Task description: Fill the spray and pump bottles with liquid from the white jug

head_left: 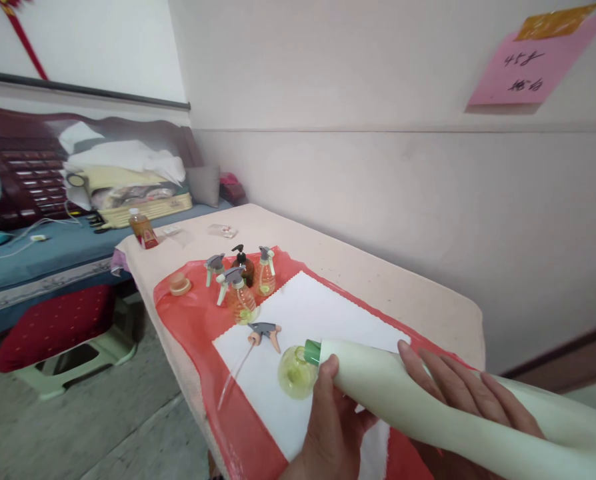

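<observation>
A large pale green jug lies tilted in my two hands. Its green spout is over the mouth of a round, clear yellow-green bottle on a white sheet. Near the spout, my left hand is wrapped round the jug from below, thumb on its side. Further back, my right hand grips the jug's body, fingers laid over the top. Beside the round bottle lies a loose grey and pink spray trigger with a thin clear tube.
Behind stand spray bottles, a dark pump bottle and a round tan lid on red plastic. A brown drink bottle stands at the table's far left. A red-topped stool is left of the table; a wall runs along the right.
</observation>
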`<action>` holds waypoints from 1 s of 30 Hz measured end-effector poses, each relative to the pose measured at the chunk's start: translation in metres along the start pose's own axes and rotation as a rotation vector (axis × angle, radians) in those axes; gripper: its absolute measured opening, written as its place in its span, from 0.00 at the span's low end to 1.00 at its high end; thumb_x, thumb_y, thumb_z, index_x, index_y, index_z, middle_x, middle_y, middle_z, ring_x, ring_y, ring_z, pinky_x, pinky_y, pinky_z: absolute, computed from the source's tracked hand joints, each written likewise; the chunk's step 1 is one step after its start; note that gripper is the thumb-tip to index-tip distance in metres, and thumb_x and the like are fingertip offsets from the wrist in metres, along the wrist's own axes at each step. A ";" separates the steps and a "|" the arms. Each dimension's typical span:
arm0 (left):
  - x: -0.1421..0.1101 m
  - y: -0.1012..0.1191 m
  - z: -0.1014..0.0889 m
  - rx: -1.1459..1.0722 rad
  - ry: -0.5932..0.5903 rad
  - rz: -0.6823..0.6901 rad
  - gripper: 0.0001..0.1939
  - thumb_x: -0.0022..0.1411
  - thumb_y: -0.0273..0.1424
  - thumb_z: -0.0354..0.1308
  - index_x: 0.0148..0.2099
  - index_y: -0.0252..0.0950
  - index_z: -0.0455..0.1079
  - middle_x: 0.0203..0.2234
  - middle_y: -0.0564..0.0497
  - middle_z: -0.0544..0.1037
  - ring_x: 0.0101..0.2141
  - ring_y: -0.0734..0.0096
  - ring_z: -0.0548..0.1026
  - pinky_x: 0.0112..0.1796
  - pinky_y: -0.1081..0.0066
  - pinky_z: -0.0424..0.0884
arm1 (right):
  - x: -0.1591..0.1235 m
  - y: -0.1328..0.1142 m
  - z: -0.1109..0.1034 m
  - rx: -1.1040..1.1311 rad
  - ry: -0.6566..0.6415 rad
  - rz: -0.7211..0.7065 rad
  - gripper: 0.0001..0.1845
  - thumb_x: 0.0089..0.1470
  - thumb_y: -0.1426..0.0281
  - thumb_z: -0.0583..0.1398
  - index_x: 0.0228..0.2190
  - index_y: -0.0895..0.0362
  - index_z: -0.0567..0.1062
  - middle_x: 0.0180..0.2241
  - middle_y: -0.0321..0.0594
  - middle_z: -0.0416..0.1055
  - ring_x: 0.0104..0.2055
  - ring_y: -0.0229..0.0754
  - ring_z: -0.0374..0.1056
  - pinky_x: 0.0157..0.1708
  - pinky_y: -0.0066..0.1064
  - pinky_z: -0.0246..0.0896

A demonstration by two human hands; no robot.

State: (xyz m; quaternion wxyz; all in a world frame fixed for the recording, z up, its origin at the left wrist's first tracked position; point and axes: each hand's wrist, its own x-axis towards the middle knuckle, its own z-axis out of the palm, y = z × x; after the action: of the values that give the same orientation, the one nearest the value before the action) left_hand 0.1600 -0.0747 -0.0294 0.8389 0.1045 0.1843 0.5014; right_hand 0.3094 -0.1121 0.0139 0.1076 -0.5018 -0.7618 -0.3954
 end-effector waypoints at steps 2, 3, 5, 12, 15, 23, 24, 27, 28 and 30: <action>0.000 0.001 0.001 0.005 0.007 -0.002 0.35 0.62 0.50 0.48 0.59 0.28 0.66 0.53 0.37 0.73 0.56 0.47 0.65 0.51 0.58 0.61 | 0.001 0.000 0.000 -0.011 0.016 -0.004 0.28 0.61 0.73 0.49 0.62 0.58 0.58 0.62 0.50 0.60 0.60 0.61 0.59 0.56 0.56 0.59; -0.001 0.001 0.001 0.006 0.011 -0.001 0.35 0.62 0.50 0.48 0.59 0.28 0.66 0.53 0.37 0.73 0.56 0.47 0.65 0.51 0.58 0.61 | 0.002 0.000 -0.001 -0.011 0.024 -0.002 0.28 0.61 0.73 0.49 0.62 0.59 0.58 0.62 0.51 0.60 0.60 0.61 0.60 0.55 0.56 0.59; -0.001 0.000 0.002 0.004 0.015 0.000 0.35 0.61 0.51 0.48 0.60 0.28 0.66 0.53 0.37 0.72 0.56 0.47 0.64 0.51 0.58 0.61 | 0.003 0.000 -0.001 -0.010 0.024 -0.004 0.28 0.61 0.74 0.49 0.62 0.59 0.58 0.62 0.51 0.60 0.60 0.61 0.60 0.55 0.57 0.59; 0.000 -0.001 0.001 0.016 0.005 0.001 0.35 0.63 0.50 0.46 0.60 0.28 0.66 0.52 0.38 0.74 0.56 0.48 0.65 0.51 0.58 0.62 | 0.001 0.001 -0.002 -0.022 0.018 -0.015 0.27 0.62 0.74 0.50 0.62 0.59 0.59 0.62 0.50 0.60 0.60 0.61 0.60 0.55 0.56 0.60; 0.000 -0.001 0.002 0.000 0.028 -0.008 0.34 0.63 0.49 0.47 0.60 0.29 0.65 0.53 0.38 0.73 0.56 0.48 0.65 0.51 0.58 0.62 | 0.001 0.000 -0.002 -0.026 0.021 -0.006 0.27 0.62 0.73 0.50 0.62 0.58 0.58 0.62 0.50 0.60 0.60 0.61 0.60 0.56 0.56 0.59; -0.002 0.000 0.002 0.005 0.004 0.000 0.34 0.62 0.50 0.48 0.59 0.28 0.67 0.53 0.37 0.73 0.57 0.47 0.65 0.51 0.58 0.62 | 0.002 0.002 0.000 -0.014 0.028 -0.016 0.27 0.61 0.74 0.49 0.62 0.59 0.58 0.62 0.51 0.59 0.60 0.62 0.59 0.55 0.57 0.59; -0.002 -0.001 0.002 -0.001 0.014 -0.005 0.35 0.62 0.50 0.48 0.59 0.29 0.66 0.53 0.37 0.73 0.57 0.47 0.64 0.51 0.58 0.62 | 0.001 0.002 0.001 -0.014 0.030 -0.018 0.27 0.61 0.74 0.49 0.62 0.59 0.58 0.62 0.50 0.59 0.61 0.62 0.59 0.55 0.58 0.58; 0.000 -0.001 0.000 -0.015 0.042 -0.011 0.35 0.60 0.50 0.50 0.60 0.29 0.66 0.53 0.38 0.73 0.57 0.47 0.64 0.51 0.58 0.62 | -0.001 0.001 0.001 -0.003 0.013 -0.006 0.28 0.61 0.73 0.50 0.62 0.58 0.58 0.63 0.49 0.58 0.61 0.62 0.58 0.56 0.58 0.57; 0.000 -0.001 0.000 -0.014 0.045 -0.008 0.35 0.60 0.50 0.50 0.60 0.29 0.66 0.53 0.38 0.73 0.57 0.47 0.65 0.51 0.58 0.62 | -0.001 0.001 0.001 0.000 0.010 -0.003 0.28 0.61 0.73 0.49 0.62 0.58 0.57 0.62 0.49 0.59 0.61 0.62 0.58 0.56 0.58 0.57; 0.000 -0.001 0.000 -0.009 0.041 -0.007 0.34 0.61 0.50 0.50 0.59 0.29 0.67 0.53 0.38 0.73 0.56 0.47 0.65 0.51 0.58 0.62 | -0.001 0.001 0.001 -0.003 0.013 -0.008 0.28 0.61 0.73 0.49 0.62 0.57 0.57 0.62 0.49 0.59 0.61 0.61 0.58 0.56 0.57 0.57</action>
State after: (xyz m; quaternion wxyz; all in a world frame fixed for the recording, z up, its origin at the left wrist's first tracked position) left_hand 0.1610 -0.0748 -0.0297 0.8372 0.0896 0.1995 0.5013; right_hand 0.3109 -0.1119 0.0132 0.1103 -0.4963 -0.7624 -0.4003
